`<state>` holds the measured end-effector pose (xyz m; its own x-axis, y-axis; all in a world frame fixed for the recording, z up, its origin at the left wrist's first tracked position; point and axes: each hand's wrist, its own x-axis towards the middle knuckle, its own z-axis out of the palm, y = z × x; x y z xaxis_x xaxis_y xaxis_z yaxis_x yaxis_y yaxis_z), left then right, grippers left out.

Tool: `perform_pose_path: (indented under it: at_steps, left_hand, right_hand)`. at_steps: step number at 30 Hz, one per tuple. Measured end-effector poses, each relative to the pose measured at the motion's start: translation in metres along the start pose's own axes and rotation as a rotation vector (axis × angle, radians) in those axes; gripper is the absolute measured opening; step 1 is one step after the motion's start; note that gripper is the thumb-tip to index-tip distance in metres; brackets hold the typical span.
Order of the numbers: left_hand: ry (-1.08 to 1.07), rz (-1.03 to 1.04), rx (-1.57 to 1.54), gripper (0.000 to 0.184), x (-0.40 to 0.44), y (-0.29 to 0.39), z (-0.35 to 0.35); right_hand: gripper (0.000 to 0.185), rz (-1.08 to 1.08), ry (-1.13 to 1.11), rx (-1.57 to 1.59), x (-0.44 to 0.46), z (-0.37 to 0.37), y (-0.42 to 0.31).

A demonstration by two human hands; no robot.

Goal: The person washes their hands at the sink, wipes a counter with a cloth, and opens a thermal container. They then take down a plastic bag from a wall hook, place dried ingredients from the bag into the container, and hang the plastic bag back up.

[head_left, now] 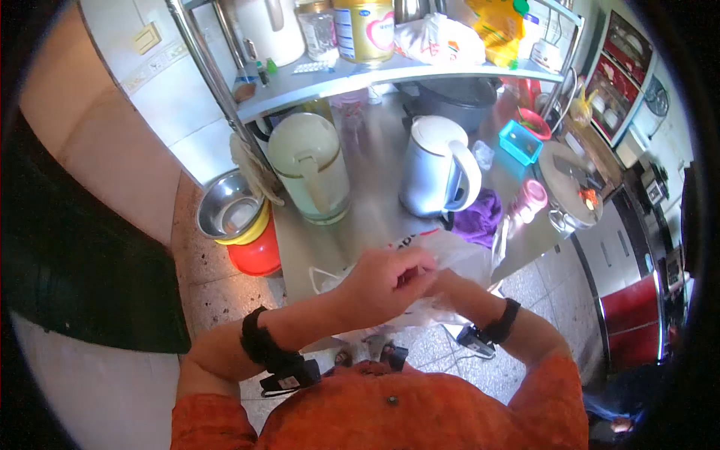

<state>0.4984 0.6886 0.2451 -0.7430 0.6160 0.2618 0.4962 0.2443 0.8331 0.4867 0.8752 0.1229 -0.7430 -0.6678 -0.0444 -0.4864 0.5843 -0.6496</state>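
Note:
A white translucent plastic bag with some printing lies at the near edge of the metal table, partly under my hands. My left hand is closed over the bag, its fingers curled in a pinch on the plastic. Just to the right, my right hand meets it at the bag; its fingers are mostly hidden behind the left hand and look closed on the bag. What the bag contains cannot be made out. Beyond it stand a white electric kettle and a large clear pitcher.
A purple cloth and a pink-lidded jar lie right of the kettle. Farther right are a blue basket and a round cutting board with a knife. Overhead runs a loaded shelf. Stacked basins stand left.

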Motion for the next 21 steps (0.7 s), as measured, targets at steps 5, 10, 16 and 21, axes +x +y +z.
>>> perform_pose_path:
  at_steps: [5, 10, 16, 21]
  left_hand:
    - [0.274, -0.096, 0.142, 0.013, -0.002, -0.038, -0.062]
    - [0.577, -0.354, -0.088, 0.019, -0.015, -0.143, -0.099]
    - [0.412, -0.325, -0.606, 0.033, 0.014, -0.161, -0.073]
    - [0.586, -0.296, -0.6, 0.031, 0.008, -0.163, -0.071]
  right_hand:
    - [0.014, 0.006, -0.068, -0.435, 0.016, 0.001, -0.012]
    - [0.017, 0.239, -0.162, -0.386, 0.019, 0.003, -0.04]
    - [0.021, 0.488, 0.04, 0.215, 0.004, 0.011, -0.056]
    - [0.025, 0.823, 0.285, 0.798, -0.012, 0.032, -0.053]
